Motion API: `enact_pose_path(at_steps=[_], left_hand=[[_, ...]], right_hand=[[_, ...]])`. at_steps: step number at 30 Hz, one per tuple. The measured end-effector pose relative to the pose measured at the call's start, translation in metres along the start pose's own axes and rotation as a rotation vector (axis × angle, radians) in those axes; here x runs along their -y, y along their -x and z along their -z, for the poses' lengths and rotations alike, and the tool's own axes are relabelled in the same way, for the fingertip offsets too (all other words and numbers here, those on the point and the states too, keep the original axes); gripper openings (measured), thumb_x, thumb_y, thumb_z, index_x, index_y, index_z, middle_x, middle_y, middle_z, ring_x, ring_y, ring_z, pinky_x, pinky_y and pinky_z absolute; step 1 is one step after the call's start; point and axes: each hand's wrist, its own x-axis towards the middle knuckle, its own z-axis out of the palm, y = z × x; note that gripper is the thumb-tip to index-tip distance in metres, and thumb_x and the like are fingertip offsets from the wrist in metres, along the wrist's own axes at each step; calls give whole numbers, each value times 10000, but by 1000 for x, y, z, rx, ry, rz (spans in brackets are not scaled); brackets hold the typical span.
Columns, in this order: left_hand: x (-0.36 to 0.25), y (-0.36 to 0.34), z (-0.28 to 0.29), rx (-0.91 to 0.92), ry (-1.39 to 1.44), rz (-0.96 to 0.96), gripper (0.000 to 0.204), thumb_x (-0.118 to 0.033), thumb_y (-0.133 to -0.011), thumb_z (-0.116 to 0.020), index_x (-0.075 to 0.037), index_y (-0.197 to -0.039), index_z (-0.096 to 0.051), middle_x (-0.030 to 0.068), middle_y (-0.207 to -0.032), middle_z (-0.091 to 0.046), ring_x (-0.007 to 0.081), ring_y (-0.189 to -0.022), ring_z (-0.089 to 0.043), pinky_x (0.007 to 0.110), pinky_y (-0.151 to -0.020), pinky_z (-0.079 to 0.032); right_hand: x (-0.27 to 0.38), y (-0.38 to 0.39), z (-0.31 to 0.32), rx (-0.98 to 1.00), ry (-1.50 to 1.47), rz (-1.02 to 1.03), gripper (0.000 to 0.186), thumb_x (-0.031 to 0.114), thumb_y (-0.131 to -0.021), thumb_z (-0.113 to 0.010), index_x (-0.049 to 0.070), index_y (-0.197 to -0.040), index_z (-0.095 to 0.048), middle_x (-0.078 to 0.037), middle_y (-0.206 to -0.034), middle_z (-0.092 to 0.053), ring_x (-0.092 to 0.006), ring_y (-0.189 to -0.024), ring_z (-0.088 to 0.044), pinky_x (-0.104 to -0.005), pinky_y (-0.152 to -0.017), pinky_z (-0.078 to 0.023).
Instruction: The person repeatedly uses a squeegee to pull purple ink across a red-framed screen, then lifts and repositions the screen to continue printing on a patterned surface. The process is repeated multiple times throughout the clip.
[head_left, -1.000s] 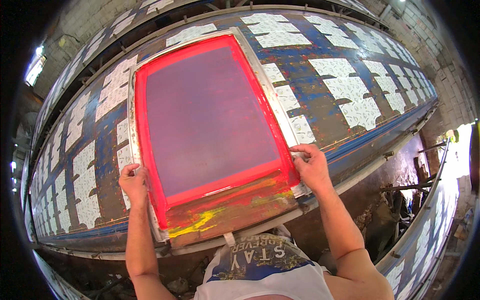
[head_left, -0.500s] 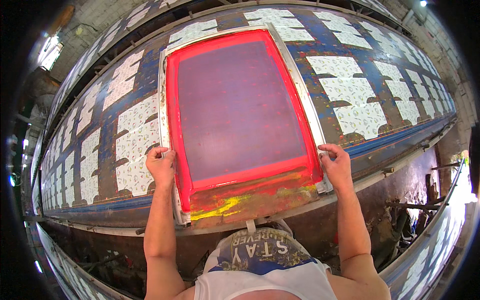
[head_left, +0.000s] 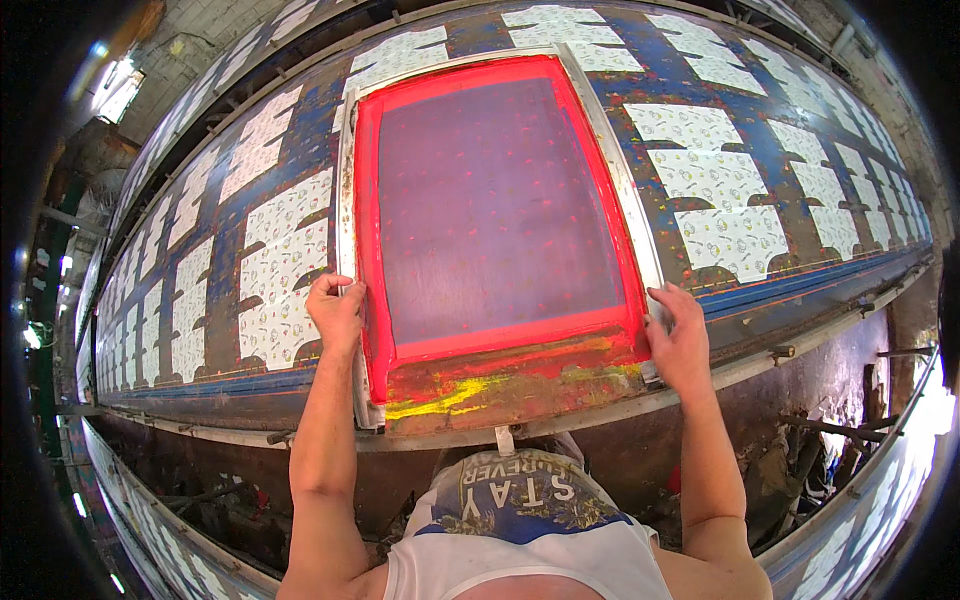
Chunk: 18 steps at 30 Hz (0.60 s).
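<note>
A screen-printing screen (head_left: 495,205) lies on the long sloped table (head_left: 662,260), with a pale metal frame (head_left: 617,175), a red border and a purplish, translucent mesh. Its near band (head_left: 460,395) is smeared with brown, yellow and red paint. My left hand (head_left: 335,315) grips the frame's left side near the lower part, thumb and fingers on the rail. My right hand (head_left: 678,340) grips the right side at about the same height, fingertips at the outer edge. Patterned white fabric pieces (head_left: 285,240) lie in rows on the table on both sides of the screen.
More printed pieces (head_left: 720,245) continue to the right along the table. A metal rail with short pegs (head_left: 782,352) runs along the near edge. Another table (head_left: 200,72) stands beyond, one more (head_left: 150,515) behind me. Block walls and a bright window (head_left: 120,90) are at the rim.
The screen and both hands have shifted rightward in the picture and a little upward, with the table's edge appearing higher. More fabric pieces show left of the screen. Both hands keep their grip.
</note>
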Motion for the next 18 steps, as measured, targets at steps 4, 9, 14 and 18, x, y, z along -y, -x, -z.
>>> enact_pose_path(at_steps=[4,9,14,18], left_hand=[[-6,5,-4,46,-56,-17,195,52,-811,-864,-36,-891,-710,-20,-902,-608,71,-710,-528,281,-630,-440],[-9,12,-8,10,-73,-89,183,3,-817,-892,-33,-932,-754,-13,-908,-597,91,-758,-558,287,-669,-455],[-3,7,-7,-28,-321,-192,234,-125,-792,-910,-73,-993,-804,161,-970,-710,366,-968,-694,485,-902,-546],[-3,9,-13,-57,-375,-138,245,-164,-806,-898,-113,-1028,-810,165,-1058,-723,396,-1100,-670,504,-1015,-519]], right_hand=[[52,27,5,208,75,376,520,123,-886,-845,103,-1393,-731,-191,-1512,-639,-415,-1373,-608,-548,-1153,-492],[100,52,-11,572,41,690,482,181,-909,-776,113,-1383,-717,-167,-1473,-659,-386,-1370,-624,-551,-1124,-501],[129,51,-22,465,225,673,574,49,-804,-760,115,-1373,-730,-147,-1390,-707,-374,-1323,-660,-529,-1092,-540],[162,46,-40,390,294,669,581,32,-769,-779,112,-1344,-743,-128,-1334,-732,-354,-1256,-695,-512,-1056,-560]])
